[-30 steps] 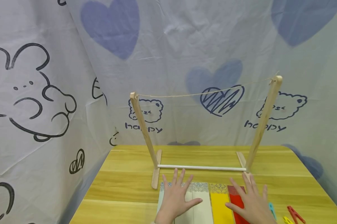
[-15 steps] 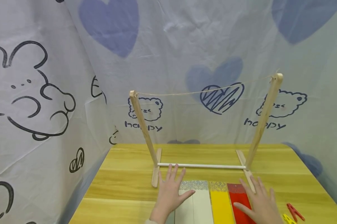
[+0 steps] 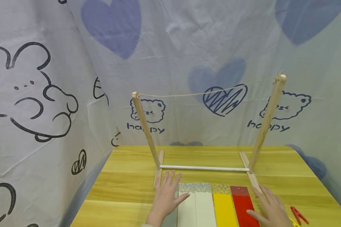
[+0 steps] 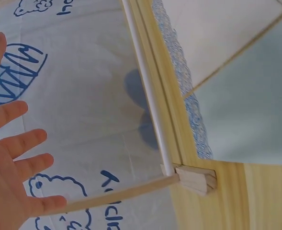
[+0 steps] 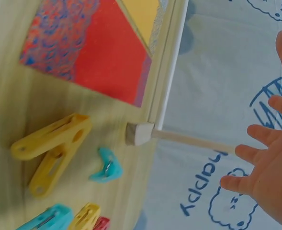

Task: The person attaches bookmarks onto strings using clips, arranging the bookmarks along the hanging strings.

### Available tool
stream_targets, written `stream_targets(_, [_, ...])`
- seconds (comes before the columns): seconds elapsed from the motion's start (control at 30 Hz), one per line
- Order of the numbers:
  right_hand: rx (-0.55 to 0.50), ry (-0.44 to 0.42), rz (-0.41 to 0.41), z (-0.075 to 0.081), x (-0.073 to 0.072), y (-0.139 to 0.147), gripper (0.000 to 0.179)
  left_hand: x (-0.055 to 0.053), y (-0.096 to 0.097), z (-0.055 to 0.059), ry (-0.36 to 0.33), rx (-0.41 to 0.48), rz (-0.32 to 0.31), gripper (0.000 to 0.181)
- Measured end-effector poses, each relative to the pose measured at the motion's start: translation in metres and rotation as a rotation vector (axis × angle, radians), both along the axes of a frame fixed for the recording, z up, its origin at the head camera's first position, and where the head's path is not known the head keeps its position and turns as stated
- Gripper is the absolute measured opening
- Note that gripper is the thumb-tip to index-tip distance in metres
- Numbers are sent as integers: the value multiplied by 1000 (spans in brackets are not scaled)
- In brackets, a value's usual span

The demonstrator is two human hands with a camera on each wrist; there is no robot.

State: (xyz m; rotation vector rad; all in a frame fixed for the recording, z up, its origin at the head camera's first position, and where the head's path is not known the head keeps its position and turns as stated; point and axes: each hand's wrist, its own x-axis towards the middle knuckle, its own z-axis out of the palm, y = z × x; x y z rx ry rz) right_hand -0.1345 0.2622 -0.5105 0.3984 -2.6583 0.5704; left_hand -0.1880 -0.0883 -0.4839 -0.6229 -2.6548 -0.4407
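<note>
Strips take up the front of the table (image 3: 110,189), and the head view chops off their near ends. Left to right it's a pale blue-green strip (image 4: 255,115), two white strips (image 3: 205,208), a yellow strip (image 3: 225,209) and a red strip (image 3: 243,205). The left hand (image 3: 164,200) covers most of the pale one from above, but the left wrist cam shows its lacy corner fine. Fingers on both hands are apart and gripping nothing. Can't tell if the left one touches anything, and same for the right hand (image 3: 272,209), whose thumb overlaps the red strip's edge.

Room-wise, a band of wood runs between the strip tops and the white rod (image 3: 201,168). The right fingertips overlap the right foot (image 3: 252,179) of the wooden frame (image 3: 262,129).

From the head you only get a red clip (image 3: 299,215) and a bit of yellow. The right wrist cam adds a big yellow clip (image 5: 54,153), a teal clip (image 5: 107,167) and more clips cut off below, plus the red strip's speckled near end.
</note>
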Motion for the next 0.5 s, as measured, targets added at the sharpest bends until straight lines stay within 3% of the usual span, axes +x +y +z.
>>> stream_targets(0.17, [-40, 36, 28, -10, 2, 11, 78, -3, -8, -7, -45, 4, -17, 70])
stream_targets(0.5, [-183, -93, 65, -33, 9, 37, 66, -10, -22, -20, -101, 8, -86, 74])
